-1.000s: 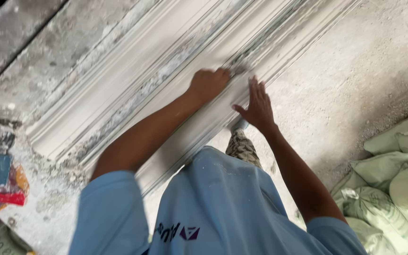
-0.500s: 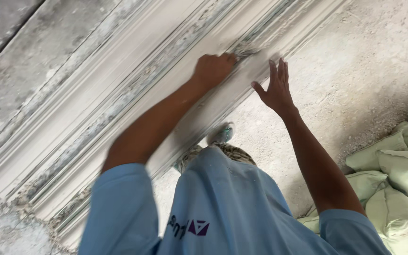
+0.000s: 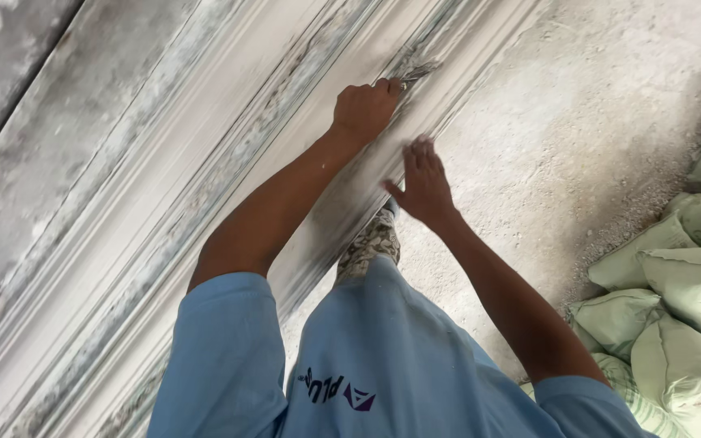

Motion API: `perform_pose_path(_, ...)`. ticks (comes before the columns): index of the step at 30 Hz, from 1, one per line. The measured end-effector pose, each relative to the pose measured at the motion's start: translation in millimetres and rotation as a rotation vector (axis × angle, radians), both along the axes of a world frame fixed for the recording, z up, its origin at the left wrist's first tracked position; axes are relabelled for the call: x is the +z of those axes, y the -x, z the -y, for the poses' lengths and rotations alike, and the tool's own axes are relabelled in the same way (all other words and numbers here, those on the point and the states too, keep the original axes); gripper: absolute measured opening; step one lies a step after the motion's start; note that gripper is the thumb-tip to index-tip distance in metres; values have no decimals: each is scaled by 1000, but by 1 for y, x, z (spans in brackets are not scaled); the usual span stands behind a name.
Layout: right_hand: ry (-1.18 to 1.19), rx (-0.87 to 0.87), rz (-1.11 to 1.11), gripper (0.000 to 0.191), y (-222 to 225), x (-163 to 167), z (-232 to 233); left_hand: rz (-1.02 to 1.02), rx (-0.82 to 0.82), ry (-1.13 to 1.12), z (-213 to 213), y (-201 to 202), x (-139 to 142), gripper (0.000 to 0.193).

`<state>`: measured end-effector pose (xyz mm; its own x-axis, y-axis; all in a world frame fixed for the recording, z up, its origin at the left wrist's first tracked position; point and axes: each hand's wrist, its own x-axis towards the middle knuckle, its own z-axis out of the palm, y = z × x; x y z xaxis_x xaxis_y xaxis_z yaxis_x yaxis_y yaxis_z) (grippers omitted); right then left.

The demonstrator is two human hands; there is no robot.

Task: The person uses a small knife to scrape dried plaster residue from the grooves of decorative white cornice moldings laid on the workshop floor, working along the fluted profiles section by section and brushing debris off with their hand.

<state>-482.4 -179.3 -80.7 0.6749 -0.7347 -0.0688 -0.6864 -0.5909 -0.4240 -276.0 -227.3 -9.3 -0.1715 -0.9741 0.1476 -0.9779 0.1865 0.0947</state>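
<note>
Looking down past a light blue shirt at a long white plaster moulding [image 3: 204,186] lying slantwise on the dusty floor [image 3: 578,130]. Left hand [image 3: 364,109] fisted tight on a small tool [image 3: 412,71], pressed into a groove as if to scrape it. Right hand [image 3: 422,182] spread open, hovering beside the moulding's edge, perhaps for balance; pale green sacks [image 3: 683,284] stacked at right.

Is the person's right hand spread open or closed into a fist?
Spread open: the right hand shows separate fingers hovering by the white moulding.

We see a dusty concrete floor [image 3: 578,105]; a long white plaster moulding [image 3: 164,243] and stacked pale green sacks [image 3: 683,284] lie on it.
</note>
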Motion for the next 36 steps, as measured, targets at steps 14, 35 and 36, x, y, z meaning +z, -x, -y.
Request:
perform_pose_path(14,-102,-99,153,26,61,30,209,-88,-13,-134,169,42,-22,24)
perform_pose_path(35,12,-154,305,52,155,-15,493,-28,7,-26,448,125,-8,26)
perform_pose_path(36,23,-129,310,54,162,-13,511,-33,23,-19,462,130,-6,25)
